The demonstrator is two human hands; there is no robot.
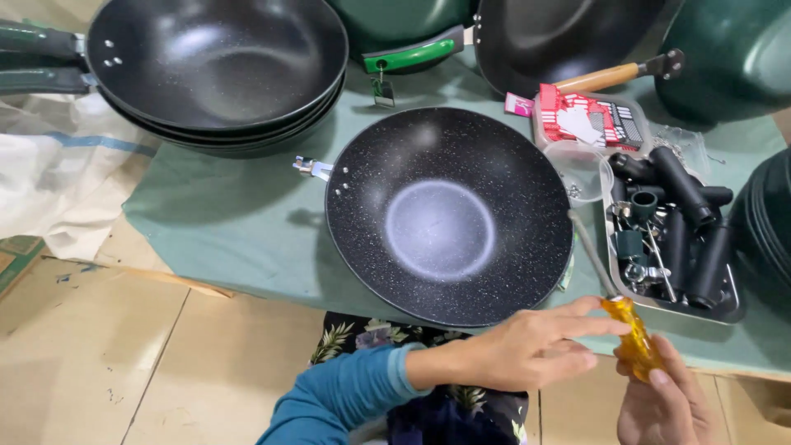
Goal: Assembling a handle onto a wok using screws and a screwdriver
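Light is soft and even over my bench, coming from above and a little behind the pans, so the speckled wok (449,216) in front of me shows a pale milky glare in its flat centre and the stacked pans (216,70) carry a broad white sheen on the inner wall. Shadows are faint and short: a dim one falls on the green cloth (239,214) left of the wok. The middle is sharp, while my right hand (667,404) and the yellow screwdriver handle (633,338) look slightly smeared, and the wide lens bends the pans at the top corners.
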